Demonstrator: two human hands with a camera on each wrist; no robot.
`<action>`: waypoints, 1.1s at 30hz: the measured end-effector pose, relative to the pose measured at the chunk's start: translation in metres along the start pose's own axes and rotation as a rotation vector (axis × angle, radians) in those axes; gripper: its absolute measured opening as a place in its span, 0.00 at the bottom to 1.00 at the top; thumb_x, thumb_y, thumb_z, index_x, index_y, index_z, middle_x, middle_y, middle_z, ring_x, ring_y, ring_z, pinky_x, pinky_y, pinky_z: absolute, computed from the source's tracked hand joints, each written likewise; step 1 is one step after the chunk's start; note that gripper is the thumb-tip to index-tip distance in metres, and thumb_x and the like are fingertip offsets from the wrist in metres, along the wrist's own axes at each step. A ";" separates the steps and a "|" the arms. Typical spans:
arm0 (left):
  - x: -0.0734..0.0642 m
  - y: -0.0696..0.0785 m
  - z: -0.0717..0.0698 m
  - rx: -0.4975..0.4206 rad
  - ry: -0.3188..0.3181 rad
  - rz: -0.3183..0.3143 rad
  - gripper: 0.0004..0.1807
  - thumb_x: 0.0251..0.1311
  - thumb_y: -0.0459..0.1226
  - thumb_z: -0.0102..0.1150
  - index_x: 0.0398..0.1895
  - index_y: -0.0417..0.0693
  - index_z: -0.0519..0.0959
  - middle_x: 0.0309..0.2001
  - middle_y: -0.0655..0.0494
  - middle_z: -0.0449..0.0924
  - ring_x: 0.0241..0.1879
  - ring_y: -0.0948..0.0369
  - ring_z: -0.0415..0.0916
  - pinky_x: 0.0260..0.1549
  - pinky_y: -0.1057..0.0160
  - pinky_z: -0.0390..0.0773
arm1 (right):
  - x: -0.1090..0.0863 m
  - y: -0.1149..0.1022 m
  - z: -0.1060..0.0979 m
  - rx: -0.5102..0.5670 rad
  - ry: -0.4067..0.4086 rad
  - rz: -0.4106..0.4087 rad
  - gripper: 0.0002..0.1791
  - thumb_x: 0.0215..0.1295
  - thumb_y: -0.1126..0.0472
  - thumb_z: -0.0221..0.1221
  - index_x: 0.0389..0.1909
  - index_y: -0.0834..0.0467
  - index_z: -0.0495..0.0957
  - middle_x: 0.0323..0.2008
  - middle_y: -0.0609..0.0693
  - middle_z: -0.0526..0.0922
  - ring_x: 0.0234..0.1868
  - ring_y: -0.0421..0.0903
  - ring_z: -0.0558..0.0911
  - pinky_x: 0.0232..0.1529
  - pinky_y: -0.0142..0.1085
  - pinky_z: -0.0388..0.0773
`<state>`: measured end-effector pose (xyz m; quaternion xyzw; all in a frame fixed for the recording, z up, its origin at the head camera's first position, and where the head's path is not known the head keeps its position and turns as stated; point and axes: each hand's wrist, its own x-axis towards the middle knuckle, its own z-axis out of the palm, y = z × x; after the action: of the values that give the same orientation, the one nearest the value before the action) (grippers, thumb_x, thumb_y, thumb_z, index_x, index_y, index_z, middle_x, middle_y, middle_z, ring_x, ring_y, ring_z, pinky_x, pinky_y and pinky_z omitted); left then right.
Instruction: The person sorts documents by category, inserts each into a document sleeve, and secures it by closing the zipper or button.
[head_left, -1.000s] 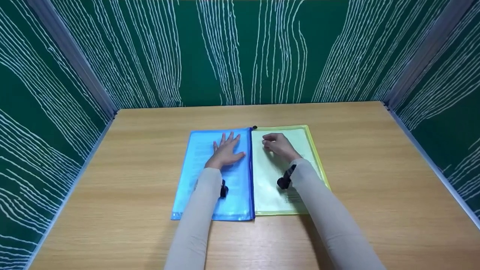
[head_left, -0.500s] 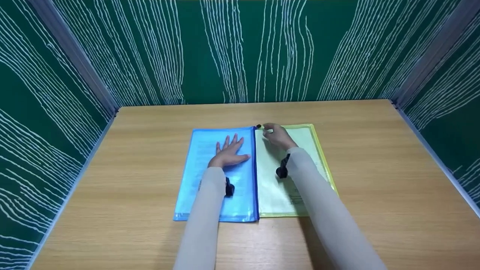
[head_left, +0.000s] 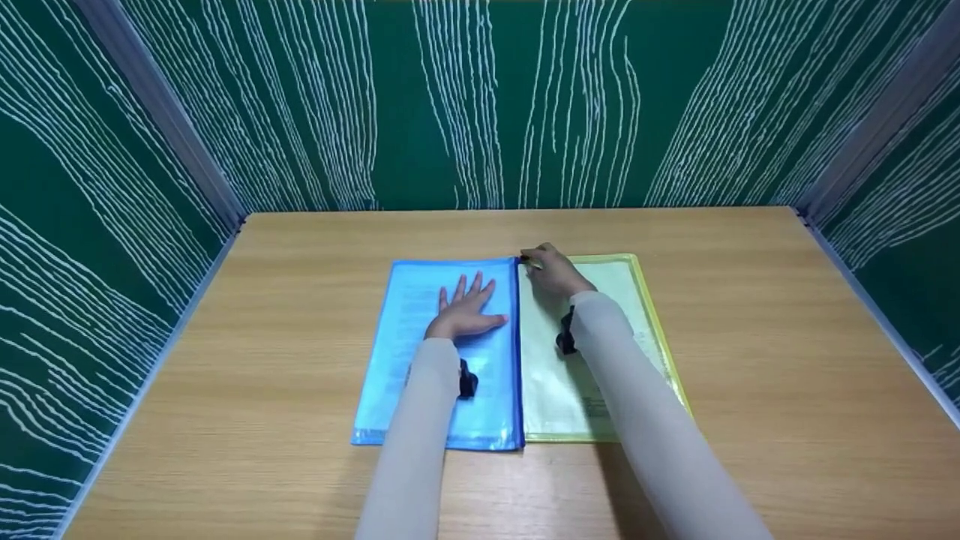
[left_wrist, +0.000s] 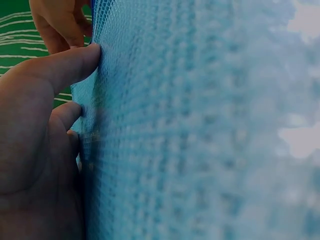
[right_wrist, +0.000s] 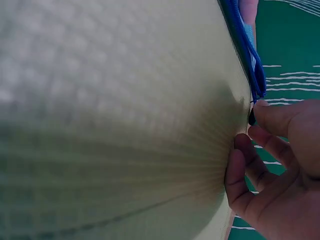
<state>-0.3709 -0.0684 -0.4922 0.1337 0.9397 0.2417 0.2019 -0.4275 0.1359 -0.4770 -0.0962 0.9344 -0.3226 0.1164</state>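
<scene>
A blue mesh zip pouch [head_left: 420,360] with printed paper inside lies flat on the table. Its dark blue zipper [head_left: 519,360] runs down the right side. My left hand [head_left: 465,311] rests on the pouch with fingers spread. At the zipper's far end my right hand [head_left: 553,268] pinches the small black zipper pull [right_wrist: 252,116] between thumb and index finger. The other fingers of that hand touch a yellow-edged zip pouch [head_left: 562,352], partly under the blue one, also with paper in it. The right forearm hides part of the yellow pouch.
A light wooden table [head_left: 300,315] carries both pouches. Green panels with white wavy lines [head_left: 450,105] stand along its back and sides, joined by grey corner posts [head_left: 172,112]. Each wrist wears a black camera [head_left: 468,379].
My right hand has moved away from the body to the top of the zipper and taken hold of the black pull. The left hand has stayed on the blue pouch.
</scene>
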 end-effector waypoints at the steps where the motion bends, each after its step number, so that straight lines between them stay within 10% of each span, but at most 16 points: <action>1: 0.000 0.000 0.000 0.002 0.000 0.000 0.44 0.63 0.63 0.45 0.77 0.63 0.41 0.78 0.60 0.26 0.75 0.54 0.16 0.69 0.44 0.17 | 0.000 0.000 0.001 -0.012 0.006 -0.006 0.25 0.74 0.62 0.48 0.70 0.55 0.64 0.62 0.58 0.66 0.64 0.56 0.69 0.67 0.52 0.64; 17: 0.001 0.001 0.000 0.012 -0.003 -0.014 0.45 0.63 0.63 0.46 0.77 0.63 0.42 0.78 0.60 0.25 0.76 0.54 0.16 0.69 0.44 0.17 | -0.006 -0.005 0.004 -0.011 0.120 0.083 0.12 0.67 0.69 0.55 0.47 0.61 0.83 0.48 0.55 0.77 0.51 0.51 0.74 0.59 0.46 0.72; 33: 0.001 0.004 0.001 -0.007 0.022 -0.022 0.44 0.62 0.62 0.47 0.77 0.64 0.44 0.78 0.60 0.27 0.76 0.53 0.17 0.69 0.43 0.18 | -0.025 0.018 -0.005 0.162 0.171 0.178 0.10 0.68 0.64 0.48 0.42 0.63 0.76 0.32 0.52 0.76 0.32 0.45 0.74 0.31 0.34 0.70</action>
<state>-0.3707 -0.0646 -0.4914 0.1201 0.9424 0.2442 0.1946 -0.4066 0.1589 -0.4802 0.0243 0.9167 -0.3923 0.0720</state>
